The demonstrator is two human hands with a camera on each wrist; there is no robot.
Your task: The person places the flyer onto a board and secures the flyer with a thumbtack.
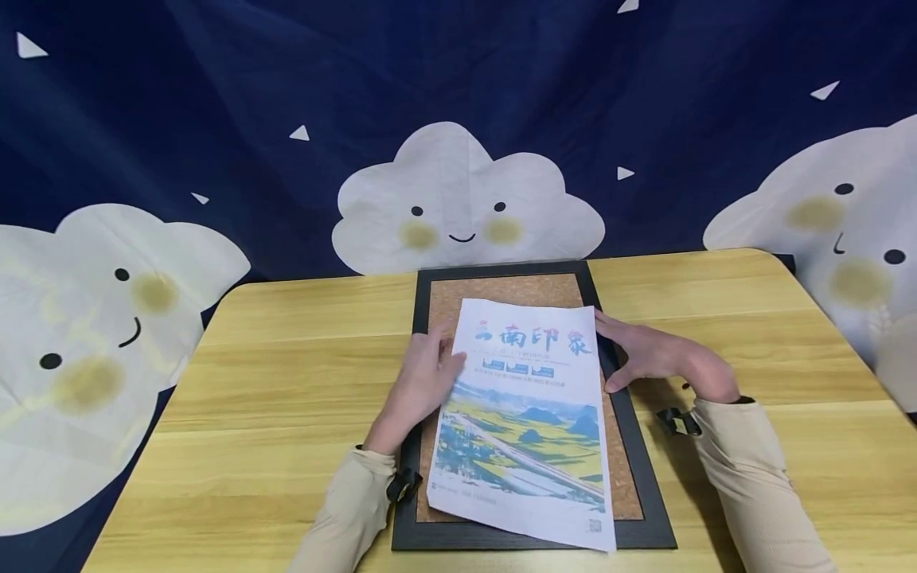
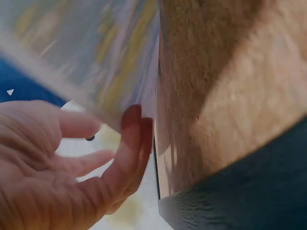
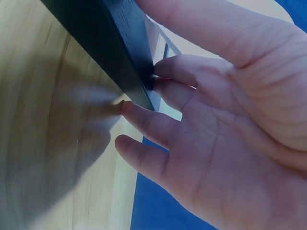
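A cork board (image 1: 512, 290) in a black frame (image 1: 645, 477) lies flat on the wooden table (image 1: 286, 374). A printed poster (image 1: 526, 414) with a landscape photo and coloured characters rests on the cork, slightly askew. My left hand (image 1: 440, 366) lies flat with straight fingers on the poster's left edge. In the left wrist view the fingertips (image 2: 133, 120) touch the sheet (image 2: 86, 52) beside the cork (image 2: 216, 96). My right hand (image 1: 630, 354) rests at the poster's right edge. Its relaxed fingers (image 3: 168, 91) touch the black frame (image 3: 110, 43).
A dark blue cloth with white smiling clouds (image 1: 466, 199) hangs behind the table. The table's far edge runs just behind the frame. Bare wood (image 1: 788, 334) lies on both sides of the board. Both sleeves are beige with small black straps (image 1: 677, 420).
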